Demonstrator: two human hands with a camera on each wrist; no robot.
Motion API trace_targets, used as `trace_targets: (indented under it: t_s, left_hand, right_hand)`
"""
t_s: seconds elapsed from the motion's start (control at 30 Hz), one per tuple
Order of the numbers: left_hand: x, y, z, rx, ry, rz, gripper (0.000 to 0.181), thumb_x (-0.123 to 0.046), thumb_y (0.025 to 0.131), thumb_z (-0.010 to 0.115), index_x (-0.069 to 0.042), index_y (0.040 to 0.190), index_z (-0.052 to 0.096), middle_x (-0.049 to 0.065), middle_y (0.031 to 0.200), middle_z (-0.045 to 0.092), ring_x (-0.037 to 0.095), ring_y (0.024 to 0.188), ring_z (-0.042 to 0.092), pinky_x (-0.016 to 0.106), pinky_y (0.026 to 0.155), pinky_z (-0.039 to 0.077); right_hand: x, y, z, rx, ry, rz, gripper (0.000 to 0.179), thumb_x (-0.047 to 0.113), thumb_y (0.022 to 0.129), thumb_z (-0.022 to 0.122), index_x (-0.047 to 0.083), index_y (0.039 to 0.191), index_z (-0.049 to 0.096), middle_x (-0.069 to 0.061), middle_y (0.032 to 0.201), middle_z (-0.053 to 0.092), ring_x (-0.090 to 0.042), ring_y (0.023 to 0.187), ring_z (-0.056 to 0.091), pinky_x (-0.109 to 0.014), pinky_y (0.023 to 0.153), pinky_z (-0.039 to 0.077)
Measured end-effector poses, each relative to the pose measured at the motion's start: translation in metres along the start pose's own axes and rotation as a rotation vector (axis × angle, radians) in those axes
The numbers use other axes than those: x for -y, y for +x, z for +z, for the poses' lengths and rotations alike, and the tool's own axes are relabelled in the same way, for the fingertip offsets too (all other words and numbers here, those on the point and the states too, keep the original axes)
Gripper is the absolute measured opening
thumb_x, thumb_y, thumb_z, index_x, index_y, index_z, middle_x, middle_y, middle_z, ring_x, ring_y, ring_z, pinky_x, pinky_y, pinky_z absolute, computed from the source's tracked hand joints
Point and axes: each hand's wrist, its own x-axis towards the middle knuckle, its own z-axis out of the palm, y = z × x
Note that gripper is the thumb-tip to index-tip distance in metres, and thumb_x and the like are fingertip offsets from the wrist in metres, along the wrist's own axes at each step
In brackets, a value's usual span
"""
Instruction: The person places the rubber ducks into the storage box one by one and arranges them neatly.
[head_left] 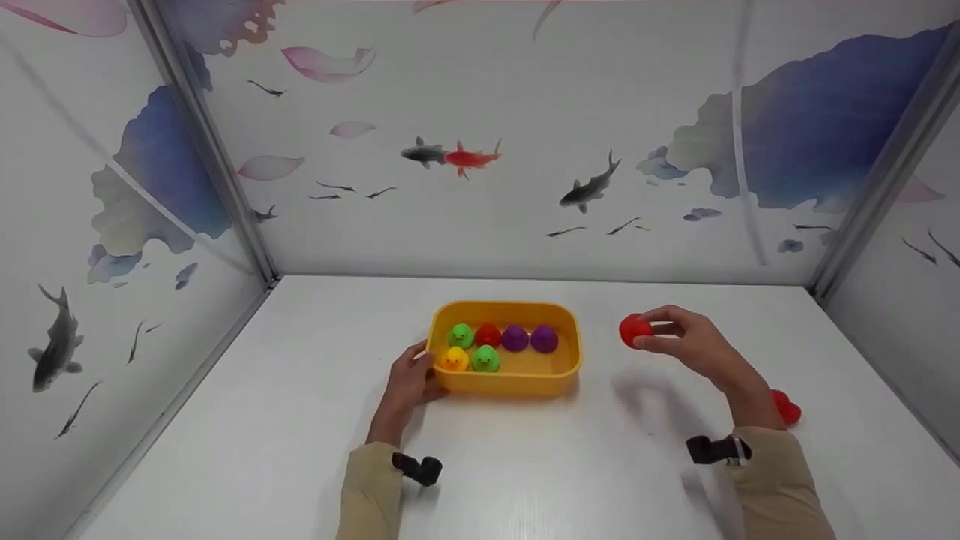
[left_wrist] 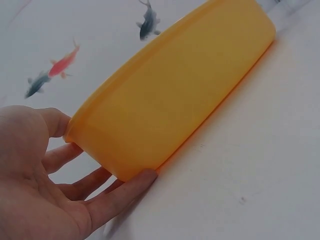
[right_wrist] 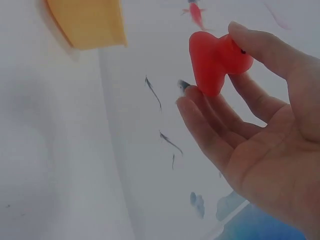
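My right hand (head_left: 694,345) pinches a red rubber duck (right_wrist: 207,62) between thumb and fingertips, raised above the table to the right of a yellow plastic bin (head_left: 480,385). In the right wrist view the duck's dark eye shows close to my fingertip. My left hand (left_wrist: 45,170) grips the bin's left end, with fingers spread from its rim down to its bottom corner. Two green ducks (head_left: 486,358), a yellow duck (head_left: 454,359), a red toy (head_left: 487,335) and two purple toys (head_left: 544,339) sit inside the bin, mostly toward its left and back.
More red toys (head_left: 786,407) lie on the white table (head_left: 525,465) at the right, partly hidden behind my right wrist. White panels (head_left: 480,225) printed with fish and petals enclose the table at the back and both sides.
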Motion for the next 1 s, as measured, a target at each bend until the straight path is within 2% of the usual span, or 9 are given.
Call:
trace_targets:
  t_s: [0.2, 0.5, 0.8, 1.0]
  left_hand:
    - [-0.002, -0.001, -0.001, -0.010, 0.015, -0.016, 0.049, -0.028, 0.105, 0.047, -0.018, 0.153, 0.040, 0.015, 0.139, 0.059, 0.020, 0.099, 0.068, 0.033, 0.085, 0.062]
    - [0.000, -0.003, 0.001, 0.014, -0.001, 0.028, 0.048, -0.027, 0.105, 0.047, -0.017, 0.151, 0.043, 0.016, 0.133, 0.060, 0.017, 0.092, 0.069, 0.035, 0.083, 0.062]
    - [-0.001, -0.002, 0.001, 0.023, 0.000, 0.025, 0.049, -0.027, 0.105, 0.046, -0.016, 0.153, 0.041, 0.017, 0.140, 0.059, 0.018, 0.097, 0.069, 0.036, 0.083, 0.062]
    - [0.002, -0.001, -0.001, 0.030, 0.004, 0.034, 0.049, -0.026, 0.106, 0.046, -0.014, 0.153, 0.041, 0.018, 0.142, 0.057, 0.019, 0.098, 0.069, 0.036, 0.084, 0.062]
  right_hand:
    - [0.012, 0.001, 0.011, -0.020, 0.019, -0.015, 0.063, 0.041, 0.088, 0.074, 0.009, 0.137, 0.054, -0.020, 0.143, 0.053, -0.039, 0.130, 0.052, -0.053, 0.104, 0.052]
    - [0.027, 0.009, 0.034, -0.008, 0.048, 0.026, 0.061, 0.044, 0.086, 0.076, 0.009, 0.133, 0.058, -0.018, 0.139, 0.057, -0.037, 0.129, 0.054, -0.052, 0.106, 0.051]
    - [0.036, 0.024, 0.067, 0.013, 0.087, 0.055, 0.049, 0.035, 0.088, 0.077, 0.010, 0.128, 0.062, -0.015, 0.137, 0.060, -0.035, 0.128, 0.058, -0.046, 0.105, 0.052]
    - [0.040, 0.034, 0.092, 0.017, 0.085, 0.011, 0.043, 0.030, 0.088, 0.077, 0.007, 0.122, 0.065, -0.017, 0.133, 0.061, -0.036, 0.125, 0.058, -0.041, 0.098, 0.057]
